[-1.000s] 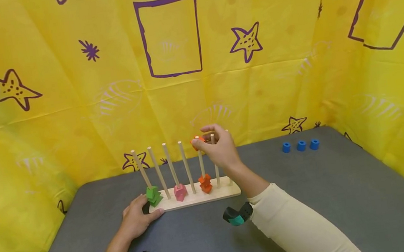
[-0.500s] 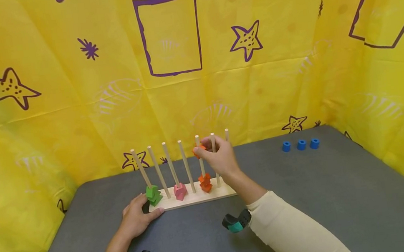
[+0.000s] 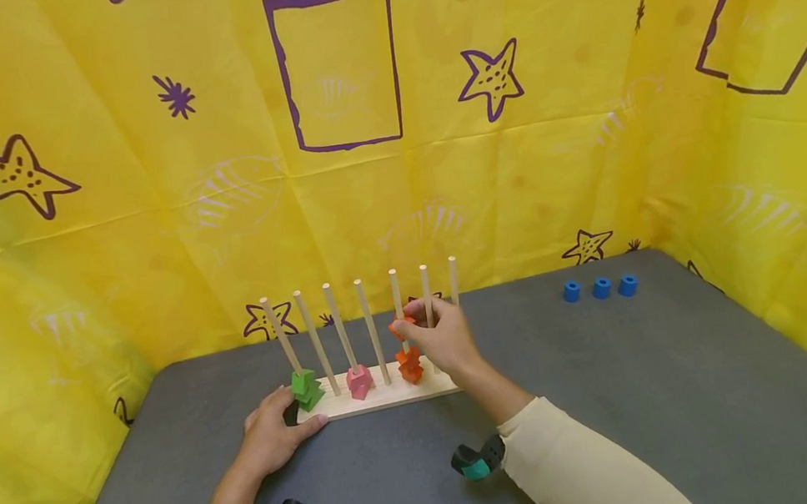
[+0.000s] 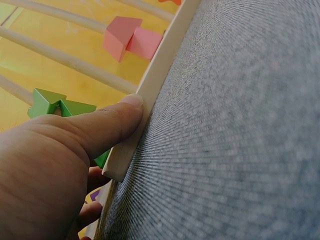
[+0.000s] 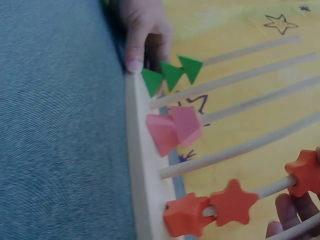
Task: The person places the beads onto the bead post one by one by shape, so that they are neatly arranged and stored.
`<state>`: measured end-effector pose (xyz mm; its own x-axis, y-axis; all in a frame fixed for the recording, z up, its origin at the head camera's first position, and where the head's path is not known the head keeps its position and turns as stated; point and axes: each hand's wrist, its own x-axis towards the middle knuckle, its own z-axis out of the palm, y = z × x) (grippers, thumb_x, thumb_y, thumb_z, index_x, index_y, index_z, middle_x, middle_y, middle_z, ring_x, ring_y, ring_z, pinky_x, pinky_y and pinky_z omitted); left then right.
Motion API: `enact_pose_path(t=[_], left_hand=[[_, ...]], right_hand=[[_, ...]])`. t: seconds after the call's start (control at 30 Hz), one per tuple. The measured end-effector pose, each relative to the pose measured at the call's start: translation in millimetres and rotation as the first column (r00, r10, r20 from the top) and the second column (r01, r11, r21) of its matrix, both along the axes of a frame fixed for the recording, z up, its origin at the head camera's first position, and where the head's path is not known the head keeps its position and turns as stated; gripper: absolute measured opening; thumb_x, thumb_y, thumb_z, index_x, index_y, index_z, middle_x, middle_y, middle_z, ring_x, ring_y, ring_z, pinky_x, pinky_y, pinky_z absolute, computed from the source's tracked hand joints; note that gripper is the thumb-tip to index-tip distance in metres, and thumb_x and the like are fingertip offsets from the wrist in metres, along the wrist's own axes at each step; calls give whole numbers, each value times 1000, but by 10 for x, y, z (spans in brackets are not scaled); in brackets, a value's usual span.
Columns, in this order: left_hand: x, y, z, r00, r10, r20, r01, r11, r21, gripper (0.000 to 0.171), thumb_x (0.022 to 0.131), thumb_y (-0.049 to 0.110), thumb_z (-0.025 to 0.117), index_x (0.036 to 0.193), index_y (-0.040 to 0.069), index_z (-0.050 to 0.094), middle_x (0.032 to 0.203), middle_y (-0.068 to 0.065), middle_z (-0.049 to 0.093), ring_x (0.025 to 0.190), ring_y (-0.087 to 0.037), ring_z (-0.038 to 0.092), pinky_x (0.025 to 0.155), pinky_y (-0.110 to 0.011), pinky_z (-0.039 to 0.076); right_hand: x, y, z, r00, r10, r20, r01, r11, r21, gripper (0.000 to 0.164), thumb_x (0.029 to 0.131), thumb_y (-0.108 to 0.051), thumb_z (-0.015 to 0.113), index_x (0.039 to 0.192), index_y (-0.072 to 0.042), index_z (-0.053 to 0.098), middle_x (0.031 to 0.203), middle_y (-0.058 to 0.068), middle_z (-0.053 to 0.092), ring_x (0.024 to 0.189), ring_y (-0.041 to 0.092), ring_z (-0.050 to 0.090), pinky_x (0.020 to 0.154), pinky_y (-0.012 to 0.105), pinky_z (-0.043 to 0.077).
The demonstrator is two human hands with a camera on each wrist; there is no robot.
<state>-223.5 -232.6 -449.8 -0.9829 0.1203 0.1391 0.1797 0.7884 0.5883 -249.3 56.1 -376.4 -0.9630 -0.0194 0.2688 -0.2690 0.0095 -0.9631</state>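
Observation:
A wooden peg board (image 3: pixel 391 396) with several upright pegs stands on the table. My left hand (image 3: pixel 273 436) grips its left end, the thumb on the front edge and the fingers behind, as the left wrist view shows. My right hand (image 3: pixel 446 339) pinches an orange star bead (image 3: pixel 399 326) that is threaded on the third peg from the right, partway down. Below it on that peg, apart from it, sit two orange stars (image 5: pixel 234 202). Green triangle beads (image 5: pixel 172 76) are on the leftmost peg, beside my left hand. Pink beads (image 5: pixel 175 131) sit low on another peg.
Three blue cylindrical beads (image 3: pixel 601 288) stand in a row at the back right of the grey table (image 3: pixel 371 483). A yellow patterned cloth (image 3: pixel 359 198) rises behind the table and along its sides. The neighbouring pegs rise close to my right hand.
My right hand has moved down with the orange star, which has slid from near the peg's top to a little above the two lower stars. The left hand keeps its place on the board.

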Motion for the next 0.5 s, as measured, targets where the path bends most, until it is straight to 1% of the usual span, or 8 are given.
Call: enact_pose_path(t=[0.13,0.27,0.5], left_hand=[[5,-10,2,1000,1,2,-1,1000,-5,65,82,37,77,132,1,56,136,-29,47,129,-51,33,101,-67,10],[11,-14,3,1000,-2,-12,2,1000,-10,64,82,36,77,131,1,57,134,-28,49,127,-50,36,100,-67,12],[3,-7,-3,998,-10,-58,9,1000,-13,59,81,33,79,127,2,61,130,-25,54,124,-48,42,99,-67,14]], right_hand=[[-7,3,-81,1000,-12,-10,13,1000,20,27,80,-12,80,99,1,65,86,7,67,79,20,64,71,30,49],[-4,7,-147,1000,-16,-27,18,999,45,25,80,-11,80,97,0,65,86,6,66,81,24,64,75,35,50],[13,14,-229,998,-41,-40,45,994,102,26,81,-15,80,98,-2,65,87,6,64,82,22,61,77,37,49]])
